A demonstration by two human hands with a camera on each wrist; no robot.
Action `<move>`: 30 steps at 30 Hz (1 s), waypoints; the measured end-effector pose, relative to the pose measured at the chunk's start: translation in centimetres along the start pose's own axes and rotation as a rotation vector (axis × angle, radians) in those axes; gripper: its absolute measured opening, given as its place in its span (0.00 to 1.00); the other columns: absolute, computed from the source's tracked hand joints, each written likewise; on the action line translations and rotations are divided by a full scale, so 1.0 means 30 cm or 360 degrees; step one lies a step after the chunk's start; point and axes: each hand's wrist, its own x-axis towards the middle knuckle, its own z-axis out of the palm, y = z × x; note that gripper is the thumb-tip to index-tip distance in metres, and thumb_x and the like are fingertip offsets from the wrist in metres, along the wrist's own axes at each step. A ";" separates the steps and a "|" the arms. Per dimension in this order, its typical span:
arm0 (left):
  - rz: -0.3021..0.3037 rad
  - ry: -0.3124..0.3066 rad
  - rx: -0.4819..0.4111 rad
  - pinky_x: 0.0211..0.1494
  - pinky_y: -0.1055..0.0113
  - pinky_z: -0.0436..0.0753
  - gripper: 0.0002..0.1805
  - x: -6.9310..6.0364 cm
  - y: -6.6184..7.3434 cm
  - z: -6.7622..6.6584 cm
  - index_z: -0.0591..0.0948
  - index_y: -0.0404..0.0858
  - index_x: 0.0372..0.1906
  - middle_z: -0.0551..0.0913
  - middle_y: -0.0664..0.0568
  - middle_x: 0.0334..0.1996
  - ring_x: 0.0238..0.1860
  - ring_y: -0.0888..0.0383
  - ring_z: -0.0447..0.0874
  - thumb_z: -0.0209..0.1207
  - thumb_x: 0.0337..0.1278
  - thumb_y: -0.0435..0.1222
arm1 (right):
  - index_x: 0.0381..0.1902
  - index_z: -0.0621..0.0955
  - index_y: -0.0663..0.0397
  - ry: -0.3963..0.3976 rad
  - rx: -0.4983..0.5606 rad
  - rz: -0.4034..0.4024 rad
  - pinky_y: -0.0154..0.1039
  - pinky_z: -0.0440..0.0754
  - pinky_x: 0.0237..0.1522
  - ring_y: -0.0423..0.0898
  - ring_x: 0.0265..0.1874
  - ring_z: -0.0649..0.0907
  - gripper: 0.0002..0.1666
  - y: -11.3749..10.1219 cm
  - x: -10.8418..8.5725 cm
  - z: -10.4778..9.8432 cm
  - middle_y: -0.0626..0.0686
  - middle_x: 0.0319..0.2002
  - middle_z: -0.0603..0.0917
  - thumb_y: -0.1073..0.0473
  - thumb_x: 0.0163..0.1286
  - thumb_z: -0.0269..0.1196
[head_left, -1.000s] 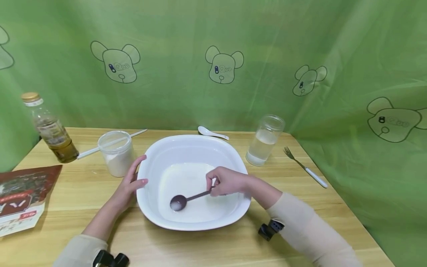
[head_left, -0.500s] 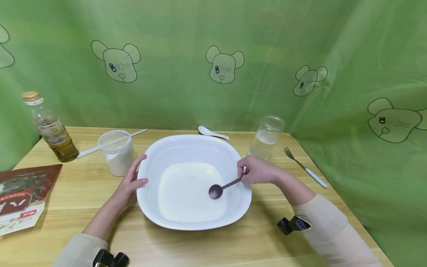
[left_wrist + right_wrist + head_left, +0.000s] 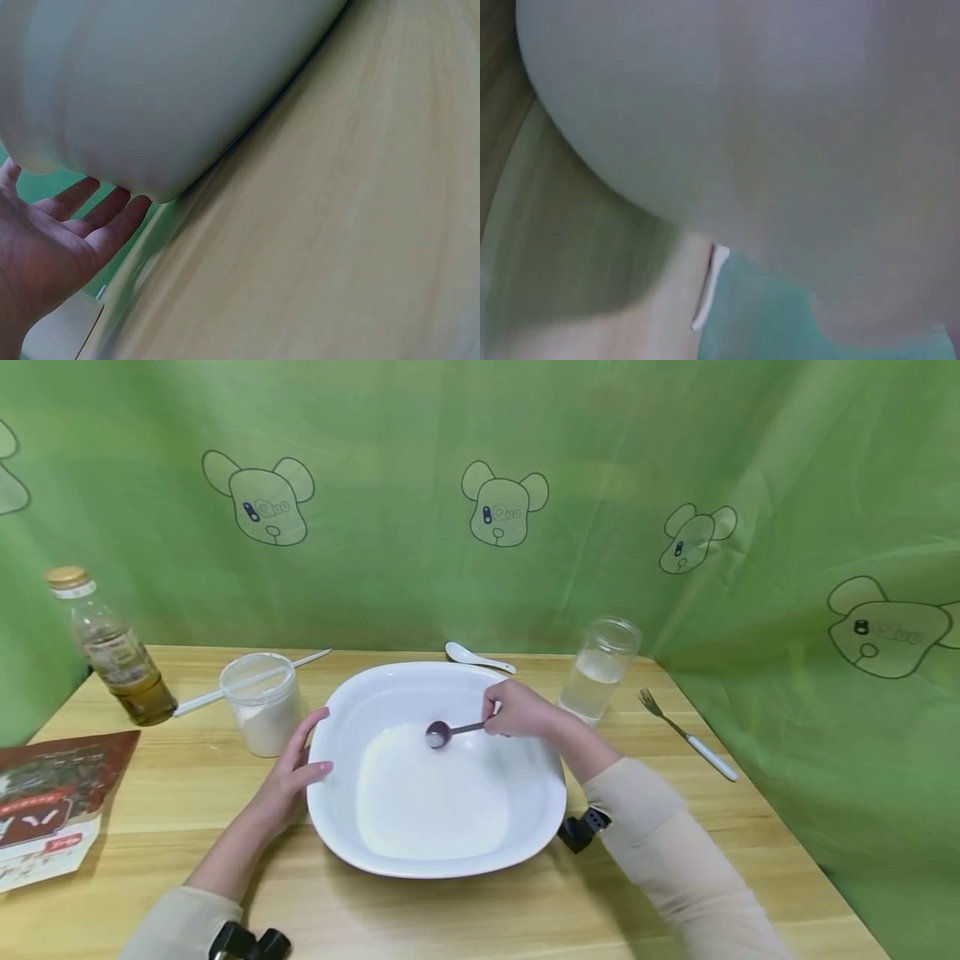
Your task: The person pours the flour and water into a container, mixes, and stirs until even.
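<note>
A large white basin (image 3: 442,860) stands in the middle of the table with a milky white layer (image 3: 431,802) on its bottom. My left hand (image 3: 288,781) holds its left rim, thumb over the edge; in the left wrist view the fingertips (image 3: 135,204) touch the outer wall. My right hand (image 3: 521,710) pinches the handle of a dark brown round-bowled spoon (image 3: 438,735) over the inner back part of the basin. The spoon's bowl has something whitish in it. In the right wrist view the basin's outer wall (image 3: 667,112) hides that hand and the spoon.
Left of the basin are a jar of white powder (image 3: 266,718), a white stick (image 3: 198,702), a bottle of amber liquid (image 3: 123,668) and a brown pouch (image 3: 60,802). Behind lies a white spoon (image 3: 480,660). To the right are a glass of cloudy liquid (image 3: 596,681) and a fork (image 3: 690,739).
My right hand swung the spoon from the basin's front left to its right side, then back and leftward to the inner back. My left hand has stayed on the rim.
</note>
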 end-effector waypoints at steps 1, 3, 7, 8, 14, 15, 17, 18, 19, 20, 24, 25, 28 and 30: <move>0.0011 -0.0012 0.0002 0.33 0.54 0.79 0.35 0.000 -0.003 -0.002 0.50 0.49 0.64 0.61 0.32 0.50 0.40 0.52 0.76 0.47 0.49 0.30 | 0.21 0.74 0.59 -0.0009 0.0044 -0.0009 0.29 0.64 0.12 0.39 0.10 0.68 0.05 -0.006 0.009 0.013 0.49 0.11 0.70 0.72 0.43 0.56; 0.0037 -0.0037 -0.0003 0.33 0.54 0.79 0.35 0.001 -0.007 -0.005 0.51 0.50 0.64 0.63 0.35 0.49 0.40 0.52 0.76 0.49 0.49 0.33 | 0.21 0.74 0.60 -0.0035 0.0148 -0.0015 0.29 0.63 0.11 0.39 0.10 0.68 0.06 -0.018 0.024 0.041 0.49 0.11 0.70 0.73 0.43 0.56; 0.0101 -0.0086 -0.0023 0.32 0.54 0.79 0.35 0.002 -0.013 -0.011 0.51 0.51 0.64 0.66 0.39 0.47 0.39 0.52 0.76 0.50 0.50 0.34 | 0.23 0.75 0.62 -0.0121 0.0337 -0.0017 0.28 0.62 0.10 0.39 0.09 0.67 0.06 -0.050 0.026 0.096 0.49 0.11 0.70 0.74 0.45 0.57; 0.0103 -0.0082 -0.0027 0.32 0.53 0.79 0.35 0.002 -0.014 -0.011 0.51 0.50 0.63 0.66 0.38 0.48 0.39 0.52 0.76 0.50 0.50 0.34 | 0.23 0.75 0.62 -0.0155 0.0376 -0.0017 0.28 0.62 0.10 0.39 0.09 0.67 0.06 -0.057 0.022 0.108 0.50 0.10 0.70 0.74 0.46 0.57; 0.0038 -0.0011 -0.0005 0.33 0.53 0.79 0.34 -0.002 -0.007 -0.003 0.50 0.49 0.63 0.60 0.30 0.50 0.39 0.50 0.76 0.46 0.50 0.30 | 0.23 0.75 0.62 -0.0392 0.0441 -0.0095 0.28 0.58 0.09 0.39 0.07 0.64 0.05 -0.077 -0.043 0.133 0.50 0.08 0.68 0.74 0.48 0.57; 0.0029 -0.0006 -0.0004 0.33 0.54 0.79 0.34 -0.003 -0.004 -0.001 0.50 0.48 0.64 0.60 0.29 0.51 0.39 0.50 0.76 0.45 0.50 0.29 | 0.23 0.75 0.62 -0.0430 0.0432 -0.0108 0.27 0.58 0.09 0.38 0.07 0.64 0.05 -0.074 -0.059 0.130 0.49 0.08 0.67 0.74 0.48 0.57; 0.0009 -0.0001 -0.0004 0.33 0.55 0.79 0.34 -0.003 0.001 0.004 0.49 0.48 0.64 0.59 0.29 0.51 0.40 0.51 0.76 0.44 0.50 0.28 | 0.23 0.75 0.61 -0.0500 0.0396 -0.0131 0.27 0.58 0.09 0.38 0.07 0.64 0.05 -0.062 -0.094 0.117 0.49 0.08 0.68 0.74 0.48 0.57; 0.0002 0.0000 -0.0004 0.33 0.55 0.79 0.34 -0.002 0.003 0.006 0.49 0.48 0.64 0.59 0.29 0.51 0.40 0.52 0.76 0.44 0.50 0.27 | 0.24 0.75 0.60 -0.0534 0.0362 -0.0147 0.27 0.58 0.09 0.38 0.07 0.64 0.05 -0.055 -0.112 0.107 0.49 0.08 0.68 0.73 0.48 0.57; -0.0004 0.0002 -0.0004 0.33 0.55 0.79 0.35 -0.002 0.003 0.007 0.49 0.48 0.64 0.59 0.29 0.51 0.40 0.52 0.76 0.44 0.50 0.27 | 0.24 0.76 0.60 -0.0556 0.0332 -0.0166 0.27 0.59 0.09 0.38 0.07 0.64 0.06 -0.046 -0.130 0.096 0.48 0.08 0.67 0.73 0.48 0.57; -0.0007 0.0001 -0.0004 0.33 0.55 0.79 0.35 -0.001 0.004 0.009 0.49 0.48 0.64 0.60 0.29 0.51 0.40 0.52 0.76 0.44 0.50 0.27 | 0.23 0.76 0.60 -0.0570 0.0301 -0.0182 0.27 0.59 0.10 0.38 0.08 0.64 0.06 -0.037 -0.147 0.084 0.48 0.08 0.68 0.73 0.47 0.57; -0.0008 0.0004 0.0000 0.34 0.55 0.79 0.35 0.003 0.004 0.006 0.49 0.48 0.64 0.60 0.29 0.51 0.40 0.53 0.76 0.45 0.49 0.28 | 0.21 0.76 0.59 -0.0551 0.0163 -0.0260 0.27 0.61 0.11 0.37 0.09 0.65 0.07 0.002 -0.208 0.026 0.46 0.09 0.68 0.74 0.45 0.56; -0.0005 0.0004 0.0001 0.34 0.55 0.79 0.35 0.003 0.004 0.007 0.49 0.48 0.64 0.60 0.29 0.51 0.40 0.52 0.76 0.45 0.49 0.28 | 0.20 0.75 0.58 -0.0529 0.0131 -0.0273 0.27 0.61 0.11 0.36 0.09 0.65 0.07 0.011 -0.220 0.010 0.46 0.10 0.68 0.74 0.44 0.56; -0.0003 0.0004 -0.0006 0.34 0.55 0.79 0.35 0.002 0.006 0.006 0.50 0.48 0.64 0.61 0.31 0.50 0.40 0.52 0.75 0.45 0.49 0.27 | 0.19 0.74 0.57 -0.0453 0.0018 -0.0285 0.26 0.61 0.11 0.35 0.10 0.65 0.09 0.038 -0.244 -0.038 0.45 0.10 0.68 0.75 0.43 0.53; 0.0000 0.0005 -0.0005 0.34 0.55 0.79 0.35 0.000 0.005 0.007 0.50 0.48 0.64 0.61 0.31 0.50 0.40 0.52 0.76 0.45 0.50 0.27 | 0.18 0.74 0.56 -0.0372 -0.0060 -0.0283 0.27 0.61 0.11 0.36 0.10 0.64 0.09 0.052 -0.247 -0.064 0.45 0.11 0.68 0.75 0.42 0.53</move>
